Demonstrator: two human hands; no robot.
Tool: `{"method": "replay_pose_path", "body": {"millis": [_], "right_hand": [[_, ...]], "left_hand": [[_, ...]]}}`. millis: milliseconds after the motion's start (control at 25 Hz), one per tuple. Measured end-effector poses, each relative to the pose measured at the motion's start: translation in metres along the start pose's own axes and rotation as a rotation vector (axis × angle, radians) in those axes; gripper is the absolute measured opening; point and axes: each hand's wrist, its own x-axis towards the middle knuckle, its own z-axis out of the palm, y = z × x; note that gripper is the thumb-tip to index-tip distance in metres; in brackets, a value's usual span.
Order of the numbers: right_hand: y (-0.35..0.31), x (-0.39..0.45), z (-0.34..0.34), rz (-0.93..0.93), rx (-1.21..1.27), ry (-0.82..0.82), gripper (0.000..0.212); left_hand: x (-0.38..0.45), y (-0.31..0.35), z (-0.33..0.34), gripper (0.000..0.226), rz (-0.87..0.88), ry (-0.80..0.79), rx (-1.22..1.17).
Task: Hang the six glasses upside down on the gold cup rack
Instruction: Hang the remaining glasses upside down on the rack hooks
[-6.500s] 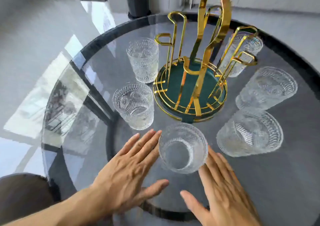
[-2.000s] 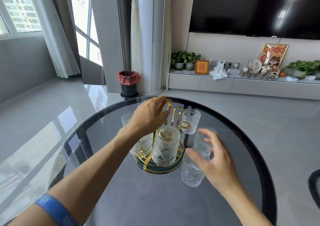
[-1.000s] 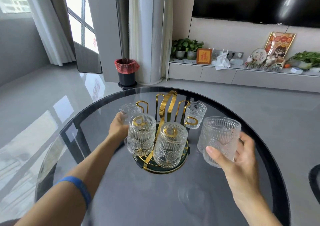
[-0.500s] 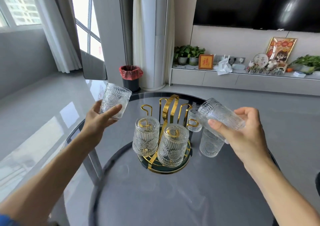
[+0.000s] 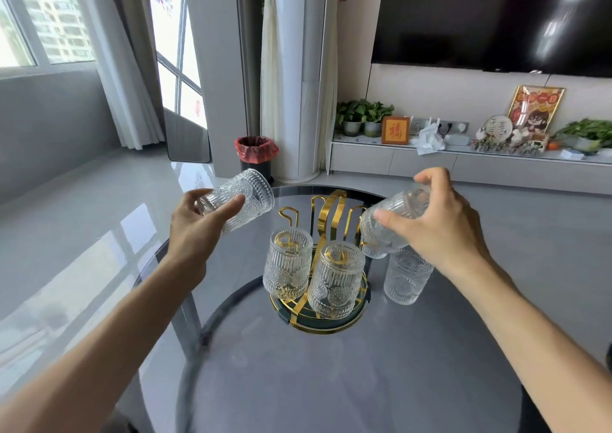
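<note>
Glasses, six in all, are spread between a gold rack (image 5: 326, 234), two hands and a round glass table (image 5: 331, 376). Two hang upside down on the rack's front hooks, side by side: the left hung glass (image 5: 287, 264) and the right hung glass (image 5: 335, 280), each with a gold hook tip showing through its base. The rack stands on a dark green base with a gold wire rim, near the middle of the table. An empty hook (image 5: 288, 215) rises behind the left hung glass. The left hand (image 5: 195, 224) is closed around a tilted glass (image 5: 239, 197), held in the air up and left of the rack, its mouth pointing away to the upper right. The right hand (image 5: 433, 225) is clamped over a tipped glass (image 5: 390, 224) above the rack's right side, mouth angled down and left. Just beside the rack on the right, a standing glass (image 5: 405, 275) rests upright on the table. A far glass (image 5: 372, 250) is mostly hidden behind the right hand's glass. Beyond the table are a bin (image 5: 255, 152) with a red liner and a low TV cabinet (image 5: 430, 162).
</note>
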Motion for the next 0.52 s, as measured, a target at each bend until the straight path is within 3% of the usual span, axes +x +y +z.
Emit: {"method": "replay_pose_path", "body": {"millis": [160, 520], "right_hand": [[-0.003, -0.007, 0.033, -0.103, -0.06, -0.126, 0.074], [0.016, -0.017, 0.06, -0.059, 0.09, -0.326, 0.031]], "left_hand": [[-0.007, -0.004, 0.012, 0.067, 0.019, 0.103, 0.103], [-0.001, -0.011, 0.014, 0.073, 0.017, 0.101, 0.152]]}}
